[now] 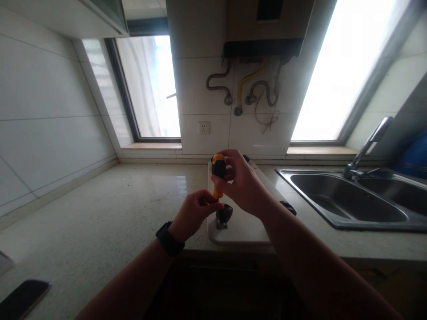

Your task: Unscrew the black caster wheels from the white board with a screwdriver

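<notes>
My right hand (237,180) is wrapped round the handle of a yellow-and-black screwdriver (219,168), held upright with the handle on top. Just below, my left hand (196,209) pinches with thumb and forefinger around the lower end of the screwdriver; what lies between the fingertips is hidden. Right beneath the fingertips, a dark caster wheel (225,214) with a metal bracket (221,226) sits at the near left corner of a white panel (245,233). Another dark caster (288,207) shows at the panel's right edge, partly behind my right forearm.
The panel lies on a pale speckled countertop (147,191). To the right is a double steel sink (340,200) with a tall faucet (368,144). A dark phone-like object (25,298) lies at the lower left. Hoses (247,84) hang on the back wall.
</notes>
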`<state>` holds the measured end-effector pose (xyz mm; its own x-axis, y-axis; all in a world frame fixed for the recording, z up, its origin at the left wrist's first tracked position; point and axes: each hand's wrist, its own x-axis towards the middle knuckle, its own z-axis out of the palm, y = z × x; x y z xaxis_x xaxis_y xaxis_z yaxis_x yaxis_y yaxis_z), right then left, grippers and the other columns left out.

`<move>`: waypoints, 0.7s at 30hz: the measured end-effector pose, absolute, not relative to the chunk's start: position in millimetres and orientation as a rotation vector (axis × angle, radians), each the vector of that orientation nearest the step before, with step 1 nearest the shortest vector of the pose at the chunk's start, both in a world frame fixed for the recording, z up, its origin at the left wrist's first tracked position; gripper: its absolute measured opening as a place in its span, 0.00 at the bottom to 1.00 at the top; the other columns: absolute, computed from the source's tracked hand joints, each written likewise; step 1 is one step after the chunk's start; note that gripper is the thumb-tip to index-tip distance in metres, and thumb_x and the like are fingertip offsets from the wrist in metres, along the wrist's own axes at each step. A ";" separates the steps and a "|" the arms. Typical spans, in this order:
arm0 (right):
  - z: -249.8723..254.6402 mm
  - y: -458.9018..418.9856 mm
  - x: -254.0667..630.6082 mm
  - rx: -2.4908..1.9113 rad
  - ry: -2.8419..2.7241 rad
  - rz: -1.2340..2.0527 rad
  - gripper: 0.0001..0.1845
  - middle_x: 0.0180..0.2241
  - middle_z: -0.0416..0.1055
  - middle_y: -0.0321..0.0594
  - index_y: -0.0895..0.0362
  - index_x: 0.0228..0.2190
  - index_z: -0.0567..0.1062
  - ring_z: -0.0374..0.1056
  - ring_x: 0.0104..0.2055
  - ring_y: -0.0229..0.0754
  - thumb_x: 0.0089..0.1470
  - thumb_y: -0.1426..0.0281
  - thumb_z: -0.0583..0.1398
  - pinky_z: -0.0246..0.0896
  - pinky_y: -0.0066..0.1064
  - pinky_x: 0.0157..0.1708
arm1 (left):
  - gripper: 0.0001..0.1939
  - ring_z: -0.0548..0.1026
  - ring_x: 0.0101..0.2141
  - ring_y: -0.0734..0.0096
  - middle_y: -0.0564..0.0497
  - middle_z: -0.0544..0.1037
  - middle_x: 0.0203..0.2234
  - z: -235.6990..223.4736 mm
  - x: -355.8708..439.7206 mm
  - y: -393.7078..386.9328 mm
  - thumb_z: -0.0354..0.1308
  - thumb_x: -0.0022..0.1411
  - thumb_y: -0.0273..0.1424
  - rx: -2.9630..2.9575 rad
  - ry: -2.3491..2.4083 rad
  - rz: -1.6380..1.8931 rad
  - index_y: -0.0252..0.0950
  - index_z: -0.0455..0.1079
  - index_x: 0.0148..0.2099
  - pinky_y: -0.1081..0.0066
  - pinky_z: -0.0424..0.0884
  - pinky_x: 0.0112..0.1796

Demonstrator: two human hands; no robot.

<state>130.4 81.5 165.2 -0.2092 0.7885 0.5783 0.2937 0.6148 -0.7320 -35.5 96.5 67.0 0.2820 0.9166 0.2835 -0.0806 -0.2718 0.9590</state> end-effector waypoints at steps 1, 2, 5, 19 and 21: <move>165.6 81.5 130.7 -0.876 -1.775 0.587 0.27 0.46 0.73 0.42 0.52 0.51 0.66 0.73 0.36 0.40 0.51 0.67 0.67 0.72 0.39 0.37 | 0.16 0.70 0.28 0.77 0.55 0.77 0.28 66.9 -35.2 96.2 0.76 0.53 0.37 1.505 0.810 1.200 0.35 0.74 0.35 0.72 0.64 0.32; 165.9 81.5 131.0 -0.866 -1.775 0.598 0.27 0.47 0.73 0.43 0.52 0.51 0.66 0.74 0.36 0.41 0.51 0.67 0.66 0.73 0.40 0.38 | 0.16 0.70 0.28 0.77 0.55 0.76 0.28 67.0 -35.1 95.8 0.76 0.53 0.37 1.505 0.814 1.202 0.35 0.74 0.35 0.72 0.64 0.32; 166.3 81.6 132.1 -0.815 -1.772 0.622 0.27 0.46 0.75 0.43 0.52 0.52 0.67 0.75 0.37 0.42 0.52 0.69 0.66 0.74 0.40 0.39 | 0.17 0.68 0.27 0.77 0.55 0.76 0.29 67.6 -35.5 94.9 0.76 0.54 0.38 1.530 0.840 1.204 0.35 0.74 0.37 0.73 0.62 0.30; 170.9 86.4 145.0 -0.627 -1.567 0.724 0.26 0.45 0.78 0.39 0.50 0.49 0.70 0.79 0.40 0.43 0.50 0.68 0.70 0.78 0.38 0.40 | 0.17 0.65 0.26 0.76 0.55 0.74 0.27 72.2 -43.7 96.5 0.71 0.59 0.44 1.714 0.960 1.182 0.37 0.78 0.42 0.73 0.61 0.29; 171.6 89.0 151.0 -0.606 -1.463 0.731 0.25 0.42 0.80 0.38 0.50 0.47 0.70 0.80 0.38 0.42 0.48 0.68 0.71 0.78 0.38 0.39 | 0.17 0.65 0.26 0.76 0.55 0.74 0.26 74.9 -48.8 97.5 0.68 0.62 0.46 1.761 0.982 1.164 0.37 0.78 0.43 0.73 0.61 0.28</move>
<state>151.0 89.0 171.6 -0.0312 0.7545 0.6555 -0.0714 0.6525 -0.7544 -48.8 97.5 74.9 0.2787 0.9014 0.3314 0.1748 -0.3869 0.9054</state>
